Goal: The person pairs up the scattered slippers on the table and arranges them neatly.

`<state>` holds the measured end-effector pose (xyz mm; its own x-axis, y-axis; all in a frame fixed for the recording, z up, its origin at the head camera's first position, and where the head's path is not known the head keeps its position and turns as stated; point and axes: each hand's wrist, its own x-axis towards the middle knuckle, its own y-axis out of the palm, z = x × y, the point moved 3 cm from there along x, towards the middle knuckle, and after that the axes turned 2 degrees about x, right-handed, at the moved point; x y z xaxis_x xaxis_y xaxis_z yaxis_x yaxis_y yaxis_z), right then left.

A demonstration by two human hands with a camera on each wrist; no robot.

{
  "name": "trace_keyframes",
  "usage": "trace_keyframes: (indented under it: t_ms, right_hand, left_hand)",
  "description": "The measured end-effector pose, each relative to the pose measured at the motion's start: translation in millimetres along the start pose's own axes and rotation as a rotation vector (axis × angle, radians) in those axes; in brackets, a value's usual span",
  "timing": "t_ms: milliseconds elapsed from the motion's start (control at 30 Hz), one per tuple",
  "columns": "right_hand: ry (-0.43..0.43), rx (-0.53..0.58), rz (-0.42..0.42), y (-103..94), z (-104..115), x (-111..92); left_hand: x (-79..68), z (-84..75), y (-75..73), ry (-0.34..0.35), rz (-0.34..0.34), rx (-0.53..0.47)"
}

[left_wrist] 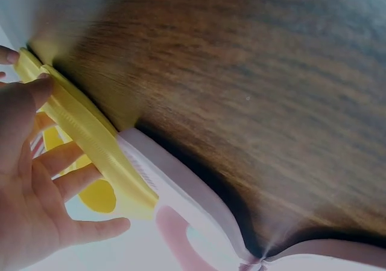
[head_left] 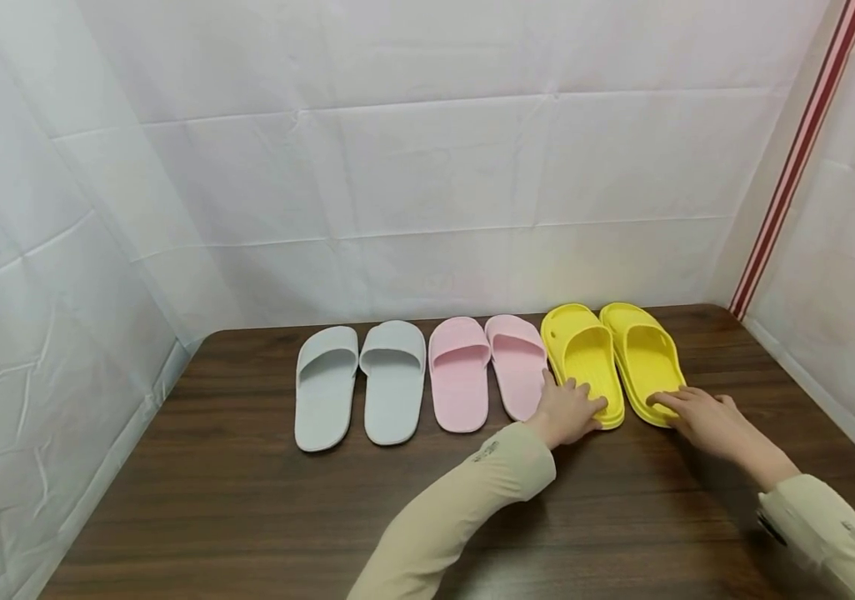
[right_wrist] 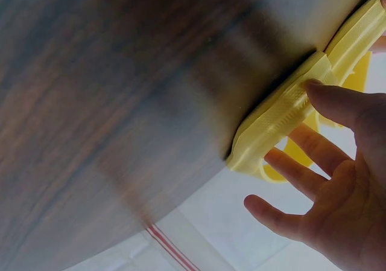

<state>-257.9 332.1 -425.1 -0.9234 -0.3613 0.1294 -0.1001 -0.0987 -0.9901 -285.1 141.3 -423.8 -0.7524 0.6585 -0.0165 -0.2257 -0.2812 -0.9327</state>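
A pair of yellow clogs lies side by side at the right end of a row of footwear, heels toward me. My left hand [head_left: 567, 408] holds the left yellow clog [head_left: 585, 354] by its heel. In the left wrist view its thumb [left_wrist: 40, 90] presses the outer rim, with other fingers spread past the edge. The right yellow clog [head_left: 645, 358] is pinched at the heel by my right hand [head_left: 705, 419]. Its thumb [right_wrist: 322, 96] lies on the sole's edge in the right wrist view, and the little finger sticks out free.
Left of the yellow clogs lie two pink slippers [head_left: 461, 392], then two white slippers [head_left: 395, 408]. All rest near the back edge of a dark wooden table [head_left: 247, 517]. White cloth [head_left: 427, 183] hangs behind and at both sides, with a red stripe [head_left: 798, 158] at the right corner.
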Motion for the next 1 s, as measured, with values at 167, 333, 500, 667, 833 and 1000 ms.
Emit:
trace_keyframes:
  t_ms: [167, 333, 500, 667, 833, 1000]
  right_hand:
    - [0.009, 0.004, 0.018, 0.7, -1, 8]
    - [0.014, 0.008, 0.024, 0.0, -1, 13]
    - [0.007, 0.018, 0.024, -0.8, 0, 17]
    - [0.02, 0.028, 0.056, -1.3, 1, 18]
    - [0.044, 0.067, 0.085, -2.2, 6, 19]
    - [0.049, 0.083, 0.052, -9.6, 13, 22]
  left_hand:
    - [1.9, 1.9, 0.0, -0.004, 0.018, -0.025]
    - [1.7, 3.2, -1.2, -0.004, 0.033, -0.044]
    - [1.4, 6.9, -0.8, -0.003, 0.059, -0.035]
    - [-1.3, 10.4, 0.3, 0.013, 0.061, -0.047]
    - [-7.5, 17.9, 0.0, 0.006, 0.02, -0.08]
    - [-22.2, 34.0, -5.9, -0.002, -0.013, -0.136]
